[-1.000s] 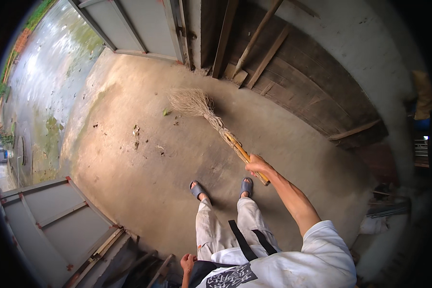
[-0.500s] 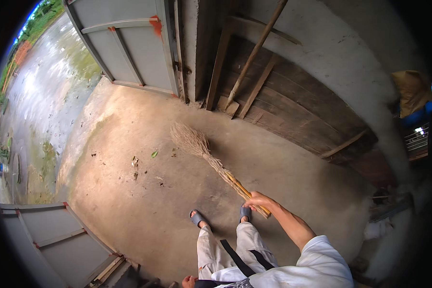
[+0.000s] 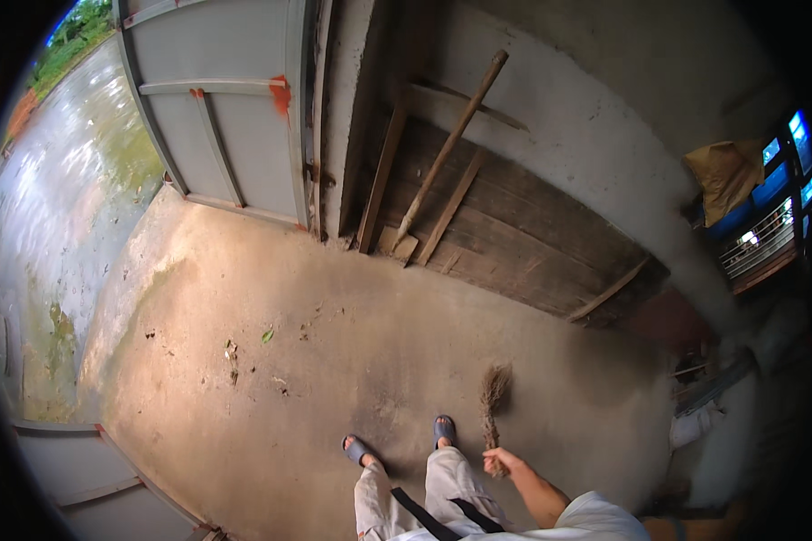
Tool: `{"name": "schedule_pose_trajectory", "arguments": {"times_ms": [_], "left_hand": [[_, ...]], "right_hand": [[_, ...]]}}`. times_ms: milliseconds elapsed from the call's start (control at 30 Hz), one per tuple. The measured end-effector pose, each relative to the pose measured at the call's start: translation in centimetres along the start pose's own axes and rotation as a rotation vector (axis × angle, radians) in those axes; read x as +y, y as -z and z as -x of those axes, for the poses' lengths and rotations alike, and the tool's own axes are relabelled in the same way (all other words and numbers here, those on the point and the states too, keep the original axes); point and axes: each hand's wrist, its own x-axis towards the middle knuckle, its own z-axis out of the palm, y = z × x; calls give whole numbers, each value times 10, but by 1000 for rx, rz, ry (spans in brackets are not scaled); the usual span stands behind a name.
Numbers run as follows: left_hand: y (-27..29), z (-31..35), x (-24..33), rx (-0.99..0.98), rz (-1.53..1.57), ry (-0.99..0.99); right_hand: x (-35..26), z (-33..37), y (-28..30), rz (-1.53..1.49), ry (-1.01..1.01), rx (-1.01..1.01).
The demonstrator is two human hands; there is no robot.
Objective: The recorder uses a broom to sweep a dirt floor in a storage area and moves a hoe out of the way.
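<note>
Right hand (image 3: 501, 462) was closed around the twig broom (image 3: 494, 388), two o'clock from the sandals (image 3: 358, 447); left hand was out of view, grip undeterminable; scattered debris (image 3: 233, 352) lay uncollected at ten o'clock.

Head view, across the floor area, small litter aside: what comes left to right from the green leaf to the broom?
Green leaf → left sandal → right sandal → broom, gripped by the right hand.
</note>
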Motion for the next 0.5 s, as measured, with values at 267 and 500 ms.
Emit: {"name": "schedule_pose_trajectory", "arguments": {"times_ms": [267, 500], "left_hand": [[-10, 13, 30, -32, 98, 67], [-18, 32, 46, 72, 308, 250]], "right_hand": [[22, 30, -276, 400, 17, -101], [-33, 64, -309, 614, 15, -323]]}}
